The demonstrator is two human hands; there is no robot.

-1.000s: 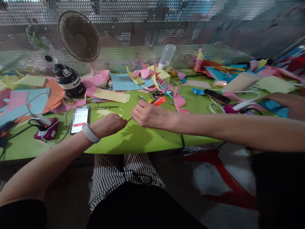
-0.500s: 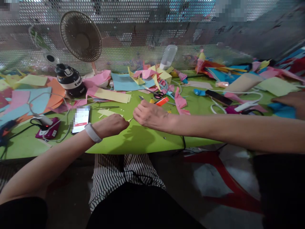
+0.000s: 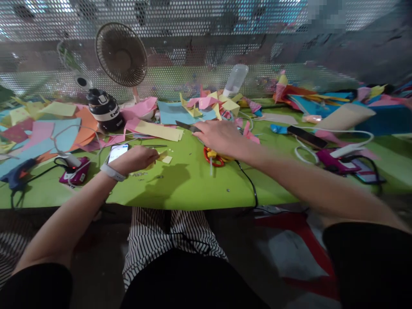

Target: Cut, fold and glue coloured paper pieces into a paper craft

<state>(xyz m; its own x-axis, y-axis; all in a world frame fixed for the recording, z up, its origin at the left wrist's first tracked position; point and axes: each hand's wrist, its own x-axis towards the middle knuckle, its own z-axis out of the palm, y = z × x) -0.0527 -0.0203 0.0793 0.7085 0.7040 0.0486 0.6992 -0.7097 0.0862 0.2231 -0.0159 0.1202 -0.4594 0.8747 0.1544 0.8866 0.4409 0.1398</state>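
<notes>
My left hand (image 3: 140,157), with a white band at the wrist, is closed, its fingertips pinching a yellow paper piece (image 3: 161,158) low over the table. Small pale paper bits (image 3: 138,174) lie beneath and beside it. Farther up the table, my right hand (image 3: 219,134) is closed round dark scissors (image 3: 188,126). The blade points left, while the handles are hidden under my palm. Just below that hand are a red looped handle (image 3: 213,161) and a small yellow part (image 3: 210,152), partly covered.
A phone (image 3: 117,152) and purple power strip (image 3: 75,171) lie left, with a blue glue gun (image 3: 18,174) beyond. A black bottle (image 3: 106,111), fan (image 3: 122,56) and coloured paper line the back. Cables, a dark bar (image 3: 307,136) and another purple strip (image 3: 336,161) lie right.
My hands have moved apart. The right has gone up and right, covering where the dark scissor handles showed; the left has shifted slightly left. The other person's hand at the right edge is gone.
</notes>
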